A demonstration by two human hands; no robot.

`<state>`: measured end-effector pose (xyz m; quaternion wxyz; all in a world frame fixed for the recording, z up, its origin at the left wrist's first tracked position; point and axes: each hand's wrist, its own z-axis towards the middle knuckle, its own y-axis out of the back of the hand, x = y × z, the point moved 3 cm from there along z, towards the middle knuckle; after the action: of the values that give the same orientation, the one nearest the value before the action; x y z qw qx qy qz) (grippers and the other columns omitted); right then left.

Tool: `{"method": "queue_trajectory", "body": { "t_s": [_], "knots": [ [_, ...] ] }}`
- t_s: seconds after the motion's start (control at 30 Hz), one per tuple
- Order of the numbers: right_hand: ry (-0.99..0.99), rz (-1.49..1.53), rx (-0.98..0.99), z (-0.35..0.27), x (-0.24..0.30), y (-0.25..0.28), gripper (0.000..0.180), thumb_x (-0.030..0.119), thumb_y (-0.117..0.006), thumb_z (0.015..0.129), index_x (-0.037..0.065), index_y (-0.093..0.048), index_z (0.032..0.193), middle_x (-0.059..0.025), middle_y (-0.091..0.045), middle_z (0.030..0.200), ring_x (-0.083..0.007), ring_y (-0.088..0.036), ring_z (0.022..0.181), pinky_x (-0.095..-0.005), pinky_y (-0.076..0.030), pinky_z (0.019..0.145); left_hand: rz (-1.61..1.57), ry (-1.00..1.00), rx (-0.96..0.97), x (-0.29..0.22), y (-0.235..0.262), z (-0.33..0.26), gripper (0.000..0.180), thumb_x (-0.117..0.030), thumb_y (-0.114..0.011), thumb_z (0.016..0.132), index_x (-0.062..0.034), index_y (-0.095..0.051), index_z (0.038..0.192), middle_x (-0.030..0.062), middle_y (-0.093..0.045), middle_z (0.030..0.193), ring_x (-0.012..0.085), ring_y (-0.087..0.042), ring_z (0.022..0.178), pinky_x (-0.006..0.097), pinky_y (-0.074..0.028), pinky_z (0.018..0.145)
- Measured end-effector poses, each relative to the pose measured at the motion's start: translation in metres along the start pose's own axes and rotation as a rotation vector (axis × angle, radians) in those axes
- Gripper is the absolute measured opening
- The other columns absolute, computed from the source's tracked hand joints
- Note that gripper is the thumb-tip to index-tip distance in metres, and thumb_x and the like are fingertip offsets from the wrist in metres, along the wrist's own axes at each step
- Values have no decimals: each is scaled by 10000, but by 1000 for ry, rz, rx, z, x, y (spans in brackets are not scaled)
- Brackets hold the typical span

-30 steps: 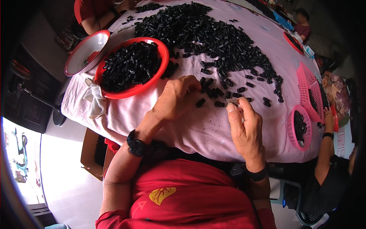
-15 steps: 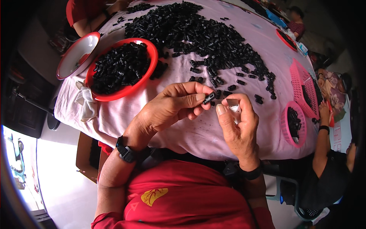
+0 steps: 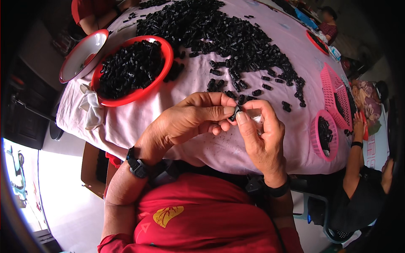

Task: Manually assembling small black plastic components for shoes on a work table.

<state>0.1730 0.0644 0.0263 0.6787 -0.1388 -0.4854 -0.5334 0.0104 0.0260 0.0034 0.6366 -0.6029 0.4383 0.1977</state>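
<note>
Between its thumb and fingers, my left hand (image 3: pixel 185 121) pinches a small black plastic part (image 3: pixel 235 114), mostly covered by the fingertips. My right hand (image 3: pixel 265 142) is closed around a thin, flat grey piece with white wrapping (image 3: pixel 258 121), which looks like a small blade. The right thumb and forefinger meet the black part beside the left fingertips. Just beyond the hands, several loose black parts (image 3: pixel 257 92) lie on the pink cloth (image 3: pixel 202 154), at the near side of a large pile of similar parts (image 3: pixel 211 31).
A red basin (image 3: pixel 126 101) full of black parts stands at the left, with a white red-rimmed bowl (image 3: pixel 80 59) and a white rag (image 3: pixel 91 109) beside it. Pink baskets (image 3: pixel 333 147) line the right edge. Other people sit around the table, one at the right with an arm (image 3: pixel 353 162) reaching in.
My right hand has moved left and closed up to the black part in my left hand. The part has turned and is now more hidden. The view has shifted slightly.
</note>
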Motion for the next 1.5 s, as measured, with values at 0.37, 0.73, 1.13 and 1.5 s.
{"method": "queue_trajectory", "body": {
  "t_s": [0.37,0.73,1.13,1.5],
  "knots": [
    [-18,-158,23,4,6,5,179,178,-646,904,26,-559,939,-47,-662,719,-90,-618,597,-232,-465,508,-60,19,35,2,8,2,197,-152,-606,934,-44,-589,1098,13,-645,890,75,-617,777,189,-494,662],
    [35,-300,37,2,-4,-2,458,439,-775,752,51,-557,858,-56,-634,660,-148,-559,483,-291,-432,438,-120,36,60,5,5,2,208,-146,-614,926,-51,-588,1109,25,-655,964,77,-613,816,205,-491,656],
    [106,-493,73,1,-4,-1,471,475,-745,759,55,-540,817,-101,-626,662,-270,-641,563,-353,-483,480,-154,36,89,13,9,5,221,-121,-613,922,-50,-602,1131,17,-654,963,72,-610,803,196,-478,633],
    [142,-573,64,2,-1,-1,533,555,-715,744,66,-506,768,-87,-595,613,-268,-615,521,-362,-468,458,-117,35,48,12,9,5,220,-120,-604,927,-35,-605,1131,20,-656,966,71,-616,781,189,-498,625]
  ]
}}
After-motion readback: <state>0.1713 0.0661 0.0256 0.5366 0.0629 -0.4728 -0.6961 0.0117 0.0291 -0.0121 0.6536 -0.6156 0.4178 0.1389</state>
